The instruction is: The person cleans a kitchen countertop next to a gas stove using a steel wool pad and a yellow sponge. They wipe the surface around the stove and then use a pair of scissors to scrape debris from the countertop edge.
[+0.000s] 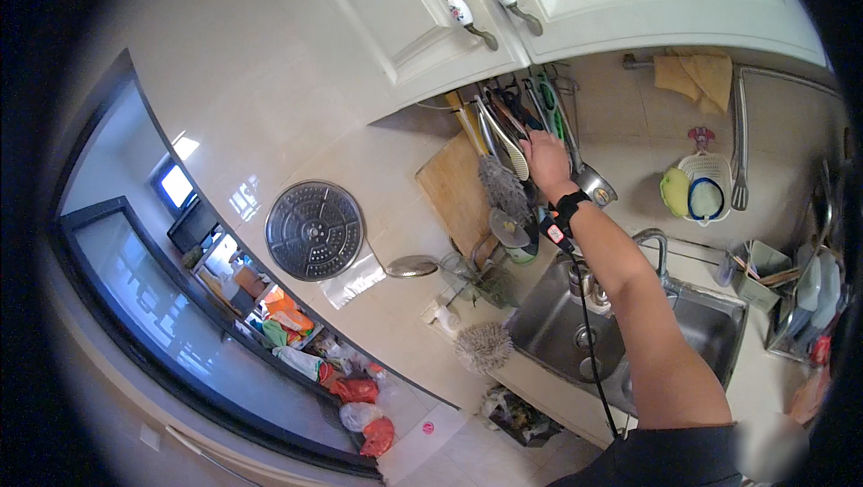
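Observation:
My right hand reaches up among utensils hanging under the wall cabinet. Its fingertips are at dark handles and partly hidden, so I cannot tell whether they grip anything. A band with a black cable is on the wrist. Just left of the hand hang a white-edged, ridged utensil, a yellow-handled tool and a grey fluffy duster. A green utensil hangs above the hand, and a metal ladle or small pan to its right. My left hand is out of view.
Below is a double steel sink with a faucet. A wooden cutting board leans at the wall. A perforated metal disc hangs farther left. Utensil holders and a dish rack stand at right. Cabinet doors are overhead.

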Tool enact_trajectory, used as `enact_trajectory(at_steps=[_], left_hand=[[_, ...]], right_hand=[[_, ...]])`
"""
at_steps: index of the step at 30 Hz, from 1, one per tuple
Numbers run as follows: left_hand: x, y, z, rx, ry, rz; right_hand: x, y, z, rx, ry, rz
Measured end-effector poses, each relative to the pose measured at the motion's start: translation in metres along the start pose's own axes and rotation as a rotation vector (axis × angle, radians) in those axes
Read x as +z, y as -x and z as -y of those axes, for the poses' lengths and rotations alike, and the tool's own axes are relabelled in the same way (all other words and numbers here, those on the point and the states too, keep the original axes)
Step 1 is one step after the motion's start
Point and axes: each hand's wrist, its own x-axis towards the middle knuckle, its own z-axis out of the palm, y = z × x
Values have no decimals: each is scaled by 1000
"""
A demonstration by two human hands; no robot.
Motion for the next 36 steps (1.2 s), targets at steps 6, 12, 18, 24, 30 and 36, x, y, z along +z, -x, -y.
enact_trajectory(at_steps=[6, 12, 18, 24, 30, 36], left_hand=[[-1, 0, 3, -5, 6, 3], [-6, 0, 3, 0, 3, 2], [-10, -1, 6, 0, 17, 6], [-12, -2, 8, -1, 13, 12], [-15, -2, 10, 6, 17, 5], [-16, 0, 11, 3, 19, -12]], right_hand=[[-6, -4, -3, -8, -109, 81], [-19, -5, -6, -103, -152, 44], [-48, 23, 25, -61, -275, 38], [-25, 40, 76, -72, -470, 152], [5, 32, 78, 43, -430, 190], [15, 30, 80, 105, -419, 149]])
